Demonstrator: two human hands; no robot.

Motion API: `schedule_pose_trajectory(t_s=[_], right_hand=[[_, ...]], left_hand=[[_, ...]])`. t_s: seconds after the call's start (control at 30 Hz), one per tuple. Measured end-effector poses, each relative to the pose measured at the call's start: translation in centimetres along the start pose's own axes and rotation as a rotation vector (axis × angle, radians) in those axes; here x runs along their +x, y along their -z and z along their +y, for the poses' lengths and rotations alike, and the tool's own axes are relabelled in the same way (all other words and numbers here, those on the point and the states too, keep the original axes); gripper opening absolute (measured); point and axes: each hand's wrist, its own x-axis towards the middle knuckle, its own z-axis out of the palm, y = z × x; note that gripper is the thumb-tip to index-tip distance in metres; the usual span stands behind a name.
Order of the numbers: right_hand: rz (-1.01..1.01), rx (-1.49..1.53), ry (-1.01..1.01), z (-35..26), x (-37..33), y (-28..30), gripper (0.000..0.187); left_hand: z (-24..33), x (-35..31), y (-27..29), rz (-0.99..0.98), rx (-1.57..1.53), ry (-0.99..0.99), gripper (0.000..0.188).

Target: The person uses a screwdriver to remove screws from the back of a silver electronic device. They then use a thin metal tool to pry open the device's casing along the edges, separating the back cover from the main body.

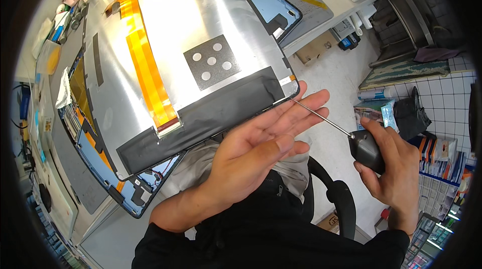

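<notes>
A large silver-backed display panel [170, 43] lies at an angle over an opened tablet housing [135, 196], whose blue inside shows below and at the upper right. An orange flat flex cable [143, 63] and a strip of black tape [211, 113] run across the panel's back. Palm up, my left hand [256, 143] is at the panel's near right edge, its fingers stretched out and partly under the corner. My right hand [394, 163] grips a dark grey handheld tool with a thin metal shaft [326, 120]. The shaft's tip meets the panel's corner, just above my left fingers.
Beneath the tablet is a grey work mat [314, 3] on the bench. Tools and small parts crowd the bench's left side. A black chair armrest [344, 198] stands by my right side. Boxes and a black bag [411, 116] sit beyond my right hand.
</notes>
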Motion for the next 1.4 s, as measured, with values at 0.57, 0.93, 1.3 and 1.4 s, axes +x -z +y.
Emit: schedule_pose_trajectory(t_s=[0.57,0.93,1.3,1.4], right_hand=[[0.009,-0.014,0.011,-0.2,0.1,0.0,0.065],[0.012,-0.004,0.016,-0.1,0.3,-0.1,0.064],[-0.034,-0.068,-0.065,-1.0,0.1,0.6,0.064],[-0.033,-0.071,-0.091,-1.8,-0.2,0.6,0.067]], left_hand=[[0.0,0.2,-0.3,0.042,0.025,-0.014,0.062],[0.2,0.1,-0.3,0.023,0.034,0.025,0.063],[0.1,0.3,-0.4,0.052,0.005,-0.014,0.064],[0.1,0.3,-0.4,0.050,0.009,-0.013,0.063]])
